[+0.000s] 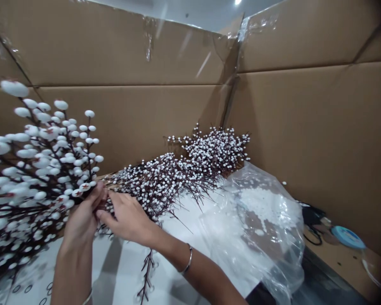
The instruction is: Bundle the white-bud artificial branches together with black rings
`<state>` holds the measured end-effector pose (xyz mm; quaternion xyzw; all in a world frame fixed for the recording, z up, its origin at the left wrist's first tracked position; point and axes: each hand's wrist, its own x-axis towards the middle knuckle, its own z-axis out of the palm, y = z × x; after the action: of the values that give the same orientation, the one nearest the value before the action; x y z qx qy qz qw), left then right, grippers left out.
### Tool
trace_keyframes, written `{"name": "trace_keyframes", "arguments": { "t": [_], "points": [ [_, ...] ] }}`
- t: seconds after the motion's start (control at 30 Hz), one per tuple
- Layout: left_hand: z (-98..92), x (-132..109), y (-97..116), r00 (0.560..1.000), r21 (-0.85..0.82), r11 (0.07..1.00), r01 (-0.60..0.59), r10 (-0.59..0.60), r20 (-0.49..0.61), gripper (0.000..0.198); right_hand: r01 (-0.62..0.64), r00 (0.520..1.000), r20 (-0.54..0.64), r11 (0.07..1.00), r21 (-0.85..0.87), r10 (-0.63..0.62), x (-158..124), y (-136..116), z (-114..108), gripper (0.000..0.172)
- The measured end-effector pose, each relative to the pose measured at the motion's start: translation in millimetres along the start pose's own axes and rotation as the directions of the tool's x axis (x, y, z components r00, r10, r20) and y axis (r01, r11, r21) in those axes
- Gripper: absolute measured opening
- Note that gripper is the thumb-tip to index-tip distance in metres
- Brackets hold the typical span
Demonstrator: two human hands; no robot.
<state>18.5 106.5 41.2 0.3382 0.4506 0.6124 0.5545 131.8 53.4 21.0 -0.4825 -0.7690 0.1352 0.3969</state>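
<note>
My left hand (82,214) is closed around the lower stems of a large bunch of artificial berry branches (47,159), dark brown with white oval berries, some with small reddish marks. The bunch fans out up and to the left. Right beside those fingertips, my right hand (125,214) is bent in a pinch; what it grips, if anything, is hidden. Behind the hands, more white-berry branches (165,178) lie in a long pile against the cardboard. A bare brown twig (146,273) sticks out below my right forearm.
Tall cardboard walls (146,114) close off the back and right. A clear plastic bag (273,237) with white pieces inside lies on the white work surface (127,271). Farther right are a round blue-rimmed item (348,237) and a black cable (314,237).
</note>
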Motion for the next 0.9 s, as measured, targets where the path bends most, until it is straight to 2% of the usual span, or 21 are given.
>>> {"name": "trace_keyframes", "arguments": {
  "t": [0.1, 0.23, 0.43, 0.57, 0.7, 0.77, 0.9],
  "points": [
    [4.2, -2, -5, 0.997, -0.076, 0.997, -0.001, -0.006, -0.083, 0.036, 0.0, 1.0, 0.008, 0.989, -0.149, 0.001, -2, 2, 8, 0.043],
    [6.7, -3, -6, 0.999, -0.108, 0.994, -0.021, 0.017, -0.041, 0.03, 0.045, 0.999, 0.011, 0.967, -0.251, -0.044, -2, 2, 22, 0.036],
    [9.6, -5, -6, 0.997, -0.109, 0.992, -0.057, 0.051, -0.049, 0.035, 0.03, 0.999, 0.026, 0.972, -0.234, -0.024, 1, 4, 34, 0.034],
    [11.3, -6, -7, 0.997, -0.027, 0.997, -0.071, 0.072, 0.01, 0.032, 0.02, 0.998, 0.059, 0.985, -0.173, -0.009, 3, 8, 37, 0.037],
    [11.6, -7, -4, 1.0, -0.036, 0.999, 0.004, -0.004, -0.022, 0.02, 0.024, 0.997, 0.079, 0.99, -0.138, -0.013, 4, 9, 33, 0.037],
    [11.1, -8, 0, 0.999, -0.037, 0.998, 0.047, -0.046, 0.027, 0.014, 0.03, 0.997, 0.073, 0.99, -0.137, -0.02, 3, 8, 31, 0.038],
    [7.2, -15, 12, 0.978, -0.026, 0.996, 0.085, -0.079, 0.196, 0.017, 0.028, 0.999, 0.04, 0.989, -0.143, -0.023, 2, 6, 30, 0.039]
  ]
}}
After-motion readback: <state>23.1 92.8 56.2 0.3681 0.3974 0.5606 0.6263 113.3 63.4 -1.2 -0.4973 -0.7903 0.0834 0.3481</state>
